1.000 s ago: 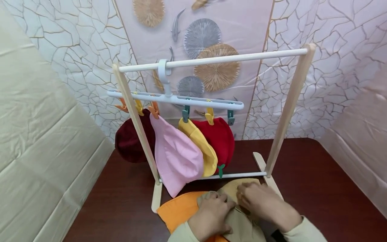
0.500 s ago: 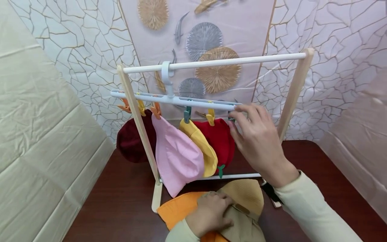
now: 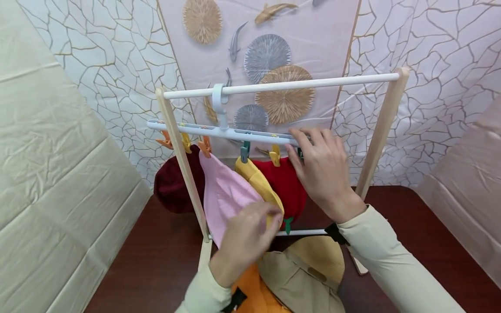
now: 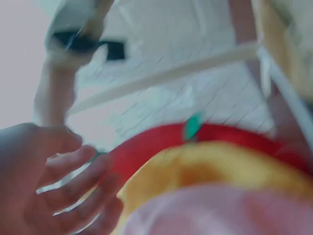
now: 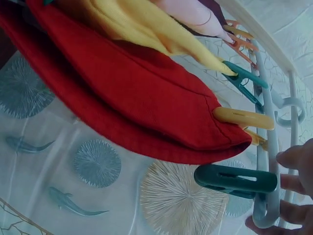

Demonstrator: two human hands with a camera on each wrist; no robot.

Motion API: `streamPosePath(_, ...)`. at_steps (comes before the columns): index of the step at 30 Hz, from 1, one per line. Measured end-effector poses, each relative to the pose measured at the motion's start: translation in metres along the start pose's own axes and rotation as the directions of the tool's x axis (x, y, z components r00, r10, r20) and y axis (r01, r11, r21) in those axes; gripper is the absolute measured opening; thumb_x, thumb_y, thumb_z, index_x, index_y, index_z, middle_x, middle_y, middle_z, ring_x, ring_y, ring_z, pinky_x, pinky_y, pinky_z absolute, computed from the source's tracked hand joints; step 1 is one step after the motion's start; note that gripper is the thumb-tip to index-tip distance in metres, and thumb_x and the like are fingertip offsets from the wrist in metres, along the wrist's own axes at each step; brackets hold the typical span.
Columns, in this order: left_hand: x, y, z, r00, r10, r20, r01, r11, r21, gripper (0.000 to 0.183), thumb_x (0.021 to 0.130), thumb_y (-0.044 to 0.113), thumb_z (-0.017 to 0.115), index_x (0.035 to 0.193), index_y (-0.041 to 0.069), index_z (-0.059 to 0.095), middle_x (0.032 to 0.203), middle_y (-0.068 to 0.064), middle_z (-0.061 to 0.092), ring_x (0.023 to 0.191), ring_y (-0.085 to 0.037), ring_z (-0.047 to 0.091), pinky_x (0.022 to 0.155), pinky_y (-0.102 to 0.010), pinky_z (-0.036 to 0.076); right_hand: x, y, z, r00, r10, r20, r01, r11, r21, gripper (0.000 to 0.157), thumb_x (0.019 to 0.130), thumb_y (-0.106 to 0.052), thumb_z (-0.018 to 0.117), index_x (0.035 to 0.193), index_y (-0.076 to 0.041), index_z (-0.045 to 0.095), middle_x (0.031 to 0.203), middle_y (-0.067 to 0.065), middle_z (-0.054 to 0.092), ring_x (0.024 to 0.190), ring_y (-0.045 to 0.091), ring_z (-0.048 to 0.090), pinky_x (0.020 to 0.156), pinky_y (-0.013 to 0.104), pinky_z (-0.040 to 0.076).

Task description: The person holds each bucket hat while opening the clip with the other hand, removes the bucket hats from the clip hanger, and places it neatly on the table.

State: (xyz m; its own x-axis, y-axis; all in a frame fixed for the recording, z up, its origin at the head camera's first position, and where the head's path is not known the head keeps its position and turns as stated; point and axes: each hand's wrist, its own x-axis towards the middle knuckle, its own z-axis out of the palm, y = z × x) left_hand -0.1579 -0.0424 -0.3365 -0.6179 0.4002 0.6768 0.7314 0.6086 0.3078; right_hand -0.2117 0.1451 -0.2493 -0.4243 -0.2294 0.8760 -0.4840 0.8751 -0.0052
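Note:
My right hand grips the right end of the pale blue clip hanger, with thumb and fingers around its bar in the right wrist view. Beside it, a dark green clothespin holds nothing. A red hat hangs from a yellow clothespin. Further left hang a yellow bucket hat, a pink hat and a maroon hat. My left hand, blurred, is raised in front of the pink and yellow hats, fingers loosely bent and holding nothing.
The hanger hooks over the white top rod of a wooden rack. Below, a khaki hat with a straw-coloured part overlaps an orange cloth hat on the dark table. Patterned fabric stands behind.
My right hand has risen from the khaki hat to the hanger's right end and taken hold of it. My left hand has left the hats on the table and moved up.

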Motion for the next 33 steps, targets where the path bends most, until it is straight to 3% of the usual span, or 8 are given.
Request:
streamPosePath(2,0.014,-0.006,-0.017,0.992,0.03,-0.122,-0.029,0.999,0.014,0.013,0.094,0.02,0.067,0.103,0.012,0.071,0.099,0.002,0.07,0.093,-0.013,0.063,0.08,-0.029,0.053,0.0,0.002,0.0,1.0,0.005,0.012,-0.005,1.0,0.005,0.029,0.096,-0.024,0.067,0.119,-0.007,0.068,0.11,0.014,0.066,0.099,0.034,0.057,0.076,0.05,0.046)
streamPosePath(5,0.032,-0.018,-0.041,0.965,0.043,-0.26,-0.031,0.998,0.052,0.022,0.092,0.018,0.069,0.11,0.007,0.069,0.109,-0.007,0.067,0.103,-0.022,0.06,0.09,-0.037,0.05,0.001,0.004,0.0,1.0,-0.001,0.02,0.001,1.0,0.009,0.025,0.096,-0.021,0.067,0.117,-0.007,0.069,0.107,0.013,0.066,0.096,0.033,0.057,0.073,0.049,0.047)
streamPosePath(9,0.052,-0.034,-0.068,0.935,0.034,-0.352,0.014,0.991,0.133,0.039,0.09,0.019,0.07,0.124,0.003,0.062,0.124,-0.015,0.059,0.118,-0.032,0.052,0.103,-0.043,0.041,0.004,0.009,-0.001,1.0,-0.011,0.011,0.011,1.0,0.004,0.023,0.095,-0.018,0.067,0.115,-0.006,0.07,0.105,0.014,0.067,0.095,0.034,0.058,0.072,0.05,0.048)
streamPosePath(13,0.071,-0.051,-0.084,0.938,0.048,-0.345,0.04,0.969,0.245,0.052,0.091,0.023,0.068,0.136,0.001,0.053,0.136,-0.019,0.053,0.132,-0.035,0.045,0.115,-0.044,0.03,0.005,0.019,-0.002,1.0,0.003,0.007,-0.003,1.0,-0.004,0.022,0.095,-0.015,0.067,0.114,-0.004,0.069,0.106,0.015,0.067,0.097,0.036,0.06,0.072,0.052,0.049)
streamPosePath(18,0.092,-0.072,-0.092,0.977,-0.012,-0.215,0.09,0.929,0.359,0.053,0.096,0.029,0.061,0.143,0.006,0.05,0.15,-0.017,0.045,0.14,-0.037,0.038,0.119,-0.054,0.017,0.004,0.032,-0.005,0.998,0.046,0.032,-0.045,0.999,-0.012,0.024,0.095,-0.014,0.067,0.116,-0.004,0.069,0.109,0.016,0.066,0.099,0.037,0.059,0.075,0.055,0.048)
streamPosePath(23,0.101,-0.078,-0.089,0.989,-0.091,-0.114,0.132,0.889,0.438,0.04,0.103,0.031,0.051,0.141,0.019,0.055,0.147,-0.009,0.049,0.138,-0.033,0.041,0.118,-0.062,0.008,0.005,0.046,-0.01,0.995,0.092,0.044,-0.092,0.996,-0.008,0.023,0.096,-0.015,0.066,0.116,-0.004,0.069,0.107,0.015,0.067,0.098,0.035,0.062,0.079,0.057,0.048)
streamPosePath(29,0.107,-0.074,-0.081,0.987,-0.09,-0.133,0.138,0.895,0.424,0.034,0.104,0.029,0.051,0.136,0.023,0.061,0.132,-0.007,0.06,0.13,-0.033,0.048,0.117,-0.063,0.011,0.008,0.055,-0.018,0.991,0.122,0.045,-0.123,0.992,0.017,0.028,0.095,-0.014,0.067,0.119,-0.001,0.067,0.119,0.021,0.061,0.112,0.038,0.056,0.093,0.058,0.044)
streamPosePath(33,0.108,-0.076,-0.078,0.98,-0.093,-0.178,0.16,0.898,0.411,0.032,0.104,0.029,0.053,0.133,0.024,0.063,0.128,-0.009,0.063,0.125,-0.037,0.051,0.116,-0.063,0.014,-0.002,0.047,-0.027,0.988,0.131,-0.084,-0.123,0.987,0.1,0.028,0.095,-0.012,0.066,0.119,0.003,0.064,0.123,0.026,0.055,0.115,0.042,0.046,0.094,0.052,0.037)
